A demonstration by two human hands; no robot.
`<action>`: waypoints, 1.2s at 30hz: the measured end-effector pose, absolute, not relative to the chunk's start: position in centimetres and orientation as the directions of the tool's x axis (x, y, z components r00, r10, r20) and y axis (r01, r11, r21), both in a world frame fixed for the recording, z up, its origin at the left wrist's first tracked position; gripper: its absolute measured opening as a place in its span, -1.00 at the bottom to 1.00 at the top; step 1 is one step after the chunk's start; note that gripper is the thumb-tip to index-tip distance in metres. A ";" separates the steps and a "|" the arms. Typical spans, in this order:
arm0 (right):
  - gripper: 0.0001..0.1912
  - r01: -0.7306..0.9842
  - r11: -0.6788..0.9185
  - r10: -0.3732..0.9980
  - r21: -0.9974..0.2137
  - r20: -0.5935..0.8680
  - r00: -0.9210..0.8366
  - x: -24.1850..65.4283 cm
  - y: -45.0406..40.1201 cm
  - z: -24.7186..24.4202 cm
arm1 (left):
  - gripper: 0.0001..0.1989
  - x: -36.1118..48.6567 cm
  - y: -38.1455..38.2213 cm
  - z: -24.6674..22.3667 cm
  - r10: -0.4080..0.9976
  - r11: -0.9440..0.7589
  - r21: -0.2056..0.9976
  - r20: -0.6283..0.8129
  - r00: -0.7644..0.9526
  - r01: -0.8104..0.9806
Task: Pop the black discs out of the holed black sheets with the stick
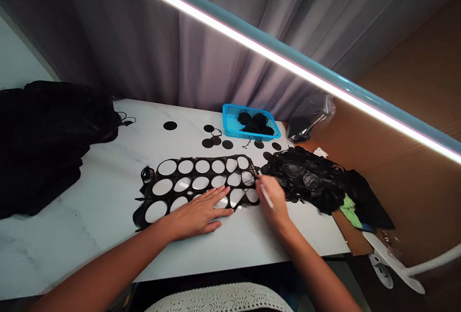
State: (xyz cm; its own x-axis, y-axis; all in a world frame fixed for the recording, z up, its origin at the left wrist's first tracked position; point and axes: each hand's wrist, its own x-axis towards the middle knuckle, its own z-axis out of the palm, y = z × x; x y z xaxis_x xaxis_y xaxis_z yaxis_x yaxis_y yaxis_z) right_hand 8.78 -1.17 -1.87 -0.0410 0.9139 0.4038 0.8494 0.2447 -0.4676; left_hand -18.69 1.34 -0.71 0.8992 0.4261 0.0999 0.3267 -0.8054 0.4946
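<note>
A black sheet (175, 176) with rows of round cut-out holes lies flat on the white marbled table (223, 249). Spread over its lower middle, my left hand (201, 211) presses down with fingers apart. At the sheet's right end, my right hand (272, 201) is closed around a slim white tool (267, 196), whose dark tip touches the black material. Thin black strips show beside that tip. Loose black discs (227, 144) are scattered behind the sheet.
Black discs fill part of a blue basket (233, 132) at the back. A black scrap pile (306, 177) lies right, by a green cloth (349, 211) and a clear bag (313, 117). Black fabric (46, 144) covers the left side. A lit tube lamp (288, 62) hangs above.
</note>
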 end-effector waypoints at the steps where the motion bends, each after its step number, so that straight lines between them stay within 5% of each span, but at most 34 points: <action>1: -0.85 0.847 0.144 0.905 -0.512 0.415 0.097 9.8 -0.2 -1.6 | -0.48 -18.7 1.3 -0.6 0.428 -0.803 0.495 0.092 0.899 0.331; 5: -0.75 0.624 0.005 0.911 -0.782 0.261 0.319 11.0 2.2 -0.6 | -0.49 -18.8 1.4 0.2 0.399 -0.812 0.494 0.079 0.913 0.312; 9: -0.65 0.209 -0.055 0.990 -0.976 -0.026 0.137 7.6 1.5 0.0 | -0.44 -19.9 0.9 0.9 0.422 -0.807 0.482 0.066 0.904 0.341; 13: -0.64 -0.054 -0.203 0.972 -0.978 -0.195 -0.132 3.9 -0.4 0.2 | -0.46 -21.9 -0.4 0.3 0.515 -0.789 0.434 0.083 0.853 0.434; 16: -0.68 0.033 -0.175 0.955 -0.984 -0.178 -0.236 2.4 -1.8 -0.1 | -0.46 -22.8 -1.6 -0.7 0.534 -0.790 0.398 0.072 0.842 0.467; 22: -0.80 0.439 0.206 0.955 -0.875 0.082 -0.284 0.8 -3.5 -1.4 | -0.48 -22.4 -2.9 -1.7 0.579 -0.783 0.385 0.167 0.798 0.488; 31: -0.81 0.542 0.299 0.942 -0.785 0.154 -0.297 0.6 -3.8 -1.9 | -0.55 -22.1 -3.0 -1.5 0.604 -0.766 0.410 0.198 0.772 0.495; 36: -0.85 0.646 0.524 0.845 -0.555 0.242 -0.477 0.0 -4.6 -2.2 | -0.61 -22.1 -2.9 -1.8 0.606 -0.767 0.418 0.224 0.763 0.486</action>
State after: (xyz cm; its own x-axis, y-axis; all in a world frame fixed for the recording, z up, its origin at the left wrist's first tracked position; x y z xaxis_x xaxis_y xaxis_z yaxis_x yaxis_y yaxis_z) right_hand 0.00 -4.58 -2.17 -0.4774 0.8447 0.2419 0.6458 0.5240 -0.5553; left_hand -22.08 -2.86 -1.82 0.7635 0.6057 0.2240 0.4863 -0.7674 0.4178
